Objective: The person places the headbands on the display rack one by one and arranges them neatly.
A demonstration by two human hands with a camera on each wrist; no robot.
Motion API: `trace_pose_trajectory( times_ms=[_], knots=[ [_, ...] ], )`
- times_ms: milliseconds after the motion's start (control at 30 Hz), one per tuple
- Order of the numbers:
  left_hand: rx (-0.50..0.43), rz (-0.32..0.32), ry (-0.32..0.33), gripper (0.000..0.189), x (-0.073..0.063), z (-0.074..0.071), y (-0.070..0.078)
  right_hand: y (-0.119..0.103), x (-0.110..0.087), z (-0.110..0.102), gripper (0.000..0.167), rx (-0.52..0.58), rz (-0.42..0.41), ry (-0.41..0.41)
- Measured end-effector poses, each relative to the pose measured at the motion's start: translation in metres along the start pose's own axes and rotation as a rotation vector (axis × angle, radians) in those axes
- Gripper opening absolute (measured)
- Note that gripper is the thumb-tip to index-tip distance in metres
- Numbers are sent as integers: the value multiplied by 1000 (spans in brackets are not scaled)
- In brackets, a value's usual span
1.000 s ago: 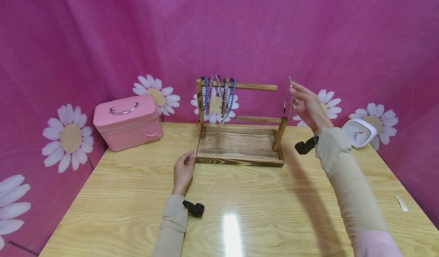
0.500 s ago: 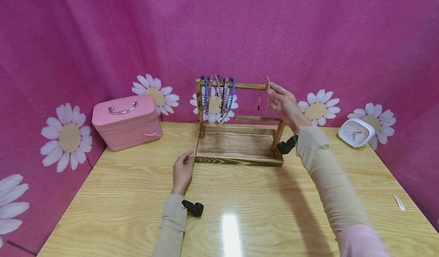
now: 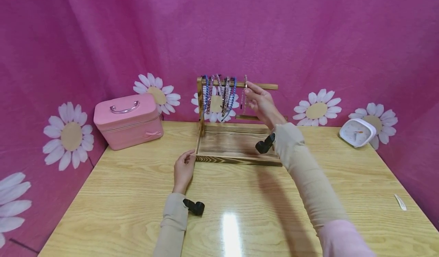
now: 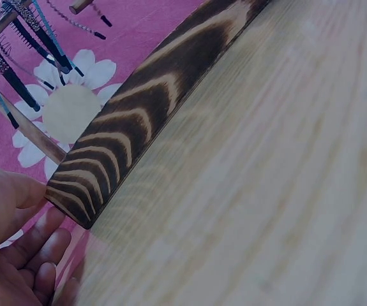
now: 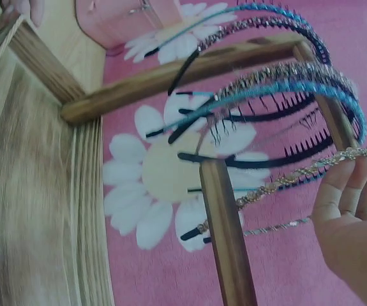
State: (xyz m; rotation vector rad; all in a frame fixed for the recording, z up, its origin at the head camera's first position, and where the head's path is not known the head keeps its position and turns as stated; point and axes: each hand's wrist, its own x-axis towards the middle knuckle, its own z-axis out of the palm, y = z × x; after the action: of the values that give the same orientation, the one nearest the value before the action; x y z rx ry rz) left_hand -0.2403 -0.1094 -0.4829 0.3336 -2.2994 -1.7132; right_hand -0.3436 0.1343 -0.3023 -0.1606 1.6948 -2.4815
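Note:
A thin beaded headband (image 5: 279, 182) is pinched in my right hand (image 3: 262, 103). It sits around the upper rod (image 3: 267, 86) of a wooden headband stand (image 3: 236, 160), its two ends hanging down near the lower rod (image 5: 226, 233). To its left on the same rod hang several sparkly and blue headbands (image 3: 234, 93), bunched toward the left post. My left hand (image 3: 183, 172) holds the front left corner of the stand's tray, with the thumb at the edge and the fingers curled beneath it in the left wrist view.
A pink case (image 3: 127, 125) with a silver handle stands at the back left. At the right are a white clock (image 3: 357, 133) and, nearer the front, a white hair clip (image 3: 400, 202). A pink curtain (image 3: 247, 32) with daisies closes the back.
My right hand has carried the beaded headband left, from beyond the upper rod's free end to about its middle, over the rod. The left hand stays at the tray corner.

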Motion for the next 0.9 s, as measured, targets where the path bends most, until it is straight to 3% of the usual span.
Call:
trace_pose_trajectory(
  times_ms=[200, 467, 767, 900],
  knots=[
    [1, -9, 0, 27, 1, -1, 0, 5, 3, 9, 55, 53, -17, 15],
    [17, -1, 0, 27, 1, -1, 0, 10, 4, 12, 54, 202, -65, -36],
    [10, -2, -1, 27, 2, -1, 0, 12, 2, 22, 54, 237, -65, -61],
    [3, -9, -8, 27, 0, -3, 2, 16, 2, 24, 53, 200, -36, -58]
  ],
)
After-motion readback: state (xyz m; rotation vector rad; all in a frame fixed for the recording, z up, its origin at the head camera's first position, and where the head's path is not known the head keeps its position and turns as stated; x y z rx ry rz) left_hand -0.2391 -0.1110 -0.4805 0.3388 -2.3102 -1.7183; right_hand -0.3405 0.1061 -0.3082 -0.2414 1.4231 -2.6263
